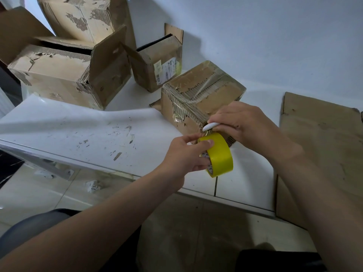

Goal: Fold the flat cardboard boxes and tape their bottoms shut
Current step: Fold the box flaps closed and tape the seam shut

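A folded cardboard box (202,91) stands on the white table (78,132) with clear tape running over its upturned face and down its near side. My left hand (186,156) grips a yellow tape roll (220,154) just below the box's near corner. My right hand (245,126) holds a small white cutter (211,126), its tip at the tape between the roll and the box. A flat cardboard sheet (322,146) lies on the table at the right.
A large open box (59,75), a tall torn cardboard piece (84,16) and a small labelled box (159,61) stand at the back left against the white wall. The table's front edge runs under my forearms, with tiled floor below.
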`<action>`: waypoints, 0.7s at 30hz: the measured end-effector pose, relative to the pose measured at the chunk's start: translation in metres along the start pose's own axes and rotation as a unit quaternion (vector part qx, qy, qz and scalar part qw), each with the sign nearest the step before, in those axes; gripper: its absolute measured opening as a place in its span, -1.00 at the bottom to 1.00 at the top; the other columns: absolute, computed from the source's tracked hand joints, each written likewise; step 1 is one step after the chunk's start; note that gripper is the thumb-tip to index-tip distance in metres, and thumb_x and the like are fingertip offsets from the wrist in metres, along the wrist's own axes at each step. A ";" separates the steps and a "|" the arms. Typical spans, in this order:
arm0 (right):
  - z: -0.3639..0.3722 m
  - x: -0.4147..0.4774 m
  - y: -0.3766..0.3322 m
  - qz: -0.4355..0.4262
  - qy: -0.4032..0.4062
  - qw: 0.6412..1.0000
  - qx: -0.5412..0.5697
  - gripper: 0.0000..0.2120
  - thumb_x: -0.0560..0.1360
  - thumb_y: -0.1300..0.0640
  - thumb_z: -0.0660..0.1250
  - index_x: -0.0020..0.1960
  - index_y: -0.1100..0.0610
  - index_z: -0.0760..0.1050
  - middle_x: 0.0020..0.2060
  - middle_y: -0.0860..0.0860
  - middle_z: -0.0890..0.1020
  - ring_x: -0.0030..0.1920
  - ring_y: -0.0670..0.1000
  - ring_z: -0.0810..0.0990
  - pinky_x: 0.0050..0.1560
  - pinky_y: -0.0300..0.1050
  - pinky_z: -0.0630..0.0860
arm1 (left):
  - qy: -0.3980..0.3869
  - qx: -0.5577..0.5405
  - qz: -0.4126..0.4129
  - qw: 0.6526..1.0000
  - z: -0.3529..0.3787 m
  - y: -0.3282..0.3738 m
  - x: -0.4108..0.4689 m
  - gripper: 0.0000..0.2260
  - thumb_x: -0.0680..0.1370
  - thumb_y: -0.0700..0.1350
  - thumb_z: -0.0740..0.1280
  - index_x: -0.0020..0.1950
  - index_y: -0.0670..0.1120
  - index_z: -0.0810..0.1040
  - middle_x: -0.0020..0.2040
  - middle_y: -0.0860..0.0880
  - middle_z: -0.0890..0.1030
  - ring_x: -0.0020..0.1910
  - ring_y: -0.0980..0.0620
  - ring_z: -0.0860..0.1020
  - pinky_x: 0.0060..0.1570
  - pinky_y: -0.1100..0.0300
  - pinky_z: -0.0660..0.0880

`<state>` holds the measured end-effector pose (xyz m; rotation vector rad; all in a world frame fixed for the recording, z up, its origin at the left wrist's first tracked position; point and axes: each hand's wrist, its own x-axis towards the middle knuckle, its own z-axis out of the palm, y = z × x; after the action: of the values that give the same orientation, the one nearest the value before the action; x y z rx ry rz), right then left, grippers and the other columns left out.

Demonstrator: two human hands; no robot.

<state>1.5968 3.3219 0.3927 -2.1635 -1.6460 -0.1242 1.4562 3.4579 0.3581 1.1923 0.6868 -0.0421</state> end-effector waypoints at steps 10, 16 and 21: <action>-0.016 -0.020 0.022 0.004 0.040 0.999 -0.029 -0.83 0.52 0.25 0.45 0.11 0.16 0.71 -0.07 0.08 0.69 -0.09 0.17 0.64 -0.14 0.01 0.55 | 0.018 0.079 0.044 0.996 0.001 0.002 0.007 -0.59 0.49 -0.08 0.54 0.30 -0.02 0.54 0.19 -0.20 0.60 0.01 -0.17 0.68 -0.32 0.23 0.60; -0.013 -0.032 0.025 -0.007 0.082 0.996 -0.027 -0.81 0.49 0.27 0.50 0.10 0.16 0.70 -0.11 0.05 0.67 -0.18 0.12 0.57 -0.20 0.02 0.50 | 0.020 0.061 0.050 0.997 0.005 -0.004 0.007 -0.64 0.48 -0.06 0.55 0.22 0.07 0.52 0.17 -0.13 0.60 0.01 -0.12 0.68 -0.32 0.26 0.60; -0.005 -0.019 0.009 -0.057 0.095 0.994 0.007 -0.82 0.54 0.18 0.45 0.13 0.13 0.69 -0.09 0.05 0.66 -0.14 0.10 0.58 -0.20 0.01 0.51 | 0.007 0.006 0.036 0.999 0.010 -0.008 0.005 -0.63 0.47 -0.06 0.56 0.21 0.05 0.52 0.21 -0.13 0.60 0.04 -0.14 0.69 -0.23 0.20 0.62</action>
<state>1.6005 3.3014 0.3890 -1.9797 -1.6554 -0.3412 1.4622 3.4474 0.3509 1.2287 0.6567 0.0226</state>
